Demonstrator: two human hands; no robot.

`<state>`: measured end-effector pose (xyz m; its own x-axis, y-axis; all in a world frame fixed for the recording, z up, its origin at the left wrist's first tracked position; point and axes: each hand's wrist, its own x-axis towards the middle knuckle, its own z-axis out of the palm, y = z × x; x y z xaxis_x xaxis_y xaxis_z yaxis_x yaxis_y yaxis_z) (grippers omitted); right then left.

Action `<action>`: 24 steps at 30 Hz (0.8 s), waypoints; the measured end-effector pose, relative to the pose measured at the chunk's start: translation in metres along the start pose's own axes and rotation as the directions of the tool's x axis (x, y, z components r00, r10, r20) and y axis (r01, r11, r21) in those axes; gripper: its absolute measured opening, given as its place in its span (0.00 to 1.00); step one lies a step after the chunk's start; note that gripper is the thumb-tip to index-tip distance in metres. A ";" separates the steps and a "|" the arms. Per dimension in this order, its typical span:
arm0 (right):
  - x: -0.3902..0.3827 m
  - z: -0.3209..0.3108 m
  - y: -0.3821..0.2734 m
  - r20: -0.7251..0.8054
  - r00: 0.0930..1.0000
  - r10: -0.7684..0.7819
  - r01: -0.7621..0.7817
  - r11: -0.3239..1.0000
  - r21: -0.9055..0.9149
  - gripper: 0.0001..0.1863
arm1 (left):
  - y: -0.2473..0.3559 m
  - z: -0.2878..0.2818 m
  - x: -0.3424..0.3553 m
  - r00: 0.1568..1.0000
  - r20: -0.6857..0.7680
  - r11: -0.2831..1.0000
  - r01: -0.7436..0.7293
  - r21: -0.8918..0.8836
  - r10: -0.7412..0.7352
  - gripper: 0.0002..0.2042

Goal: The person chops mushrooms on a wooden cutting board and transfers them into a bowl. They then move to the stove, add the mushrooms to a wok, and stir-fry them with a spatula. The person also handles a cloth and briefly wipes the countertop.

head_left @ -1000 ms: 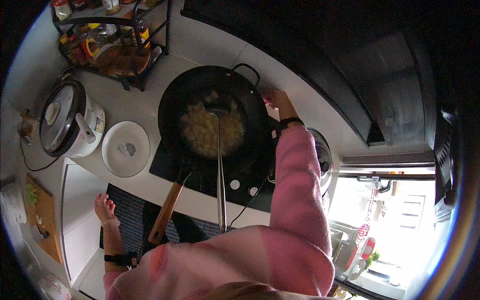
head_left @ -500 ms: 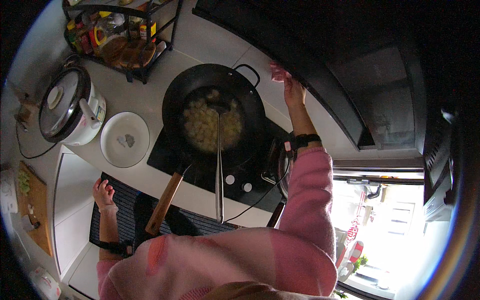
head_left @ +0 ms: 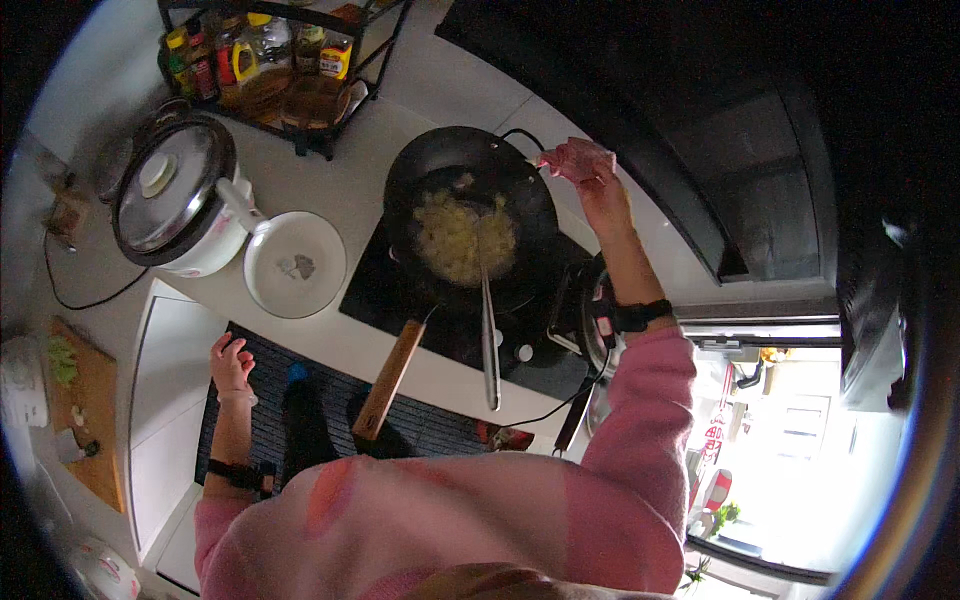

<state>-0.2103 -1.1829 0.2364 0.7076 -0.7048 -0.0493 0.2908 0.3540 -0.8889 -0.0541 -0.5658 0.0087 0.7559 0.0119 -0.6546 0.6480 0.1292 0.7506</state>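
My right hand [head_left: 604, 200] is raised at the back right, closed on a crumpled pink cloth [head_left: 578, 160] under the dark range hood, beside the wok's far loop handle. Below it to the left, the black wok [head_left: 408, 170] sits on the hob with pale chunks of food [head_left: 455, 240] inside. A metal ladle [head_left: 489, 345] rests in the food, its handle pointing toward me. The wok's wooden handle [head_left: 388, 380] also points my way. Low at the left, my left hand [head_left: 232, 365] hangs over the floor mat, fingers loosely bent and apart, holding nothing.
Left of the hob stands a white bowl [head_left: 265, 280] with a little grey-white matter inside. Behind it is a lidded rice cooker [head_left: 185, 205]. A rack [head_left: 345, 140] of bottles stands farther back. Right are a second pot [head_left: 597, 330] and the hood [head_left: 660, 130]. A cutting board [head_left: 95, 400] lies far left.
My right hand has come down and away from the hood's edge, and more of the cloth shows. The view has shifted, so the wok and counter appear farther right. My left hand stays low.
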 end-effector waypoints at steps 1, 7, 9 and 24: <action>-0.015 0.028 -0.006 -0.004 1.000 0.009 -0.010 0.999 -0.036 0.17 | 0.005 -0.005 0.005 0.999 0.038 0.999 0.003 0.044 -0.005 0.19; -0.122 0.168 -0.044 -0.218 0.975 -0.045 0.023 0.994 -0.106 0.18 | 0.031 -0.032 0.043 0.976 0.192 0.966 0.056 0.251 -0.106 0.20; -0.167 0.208 -0.045 -0.273 0.958 -0.093 0.067 0.992 -0.106 0.18 | 0.048 -0.047 0.049 0.963 0.232 0.948 0.061 0.314 -0.138 0.20; -0.260 0.393 0.137 -0.279 0.958 0.064 0.001 0.974 0.227 0.10 | 0.125 -0.135 0.092 0.895 0.378 0.947 0.124 0.297 -0.236 0.20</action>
<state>-0.1015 -0.7094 0.3069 0.5173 -0.8240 -0.2312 0.4297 0.4837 -0.7625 0.0835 -0.4146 0.0302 0.5591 -0.3946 -0.7292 0.7352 -0.1705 0.6560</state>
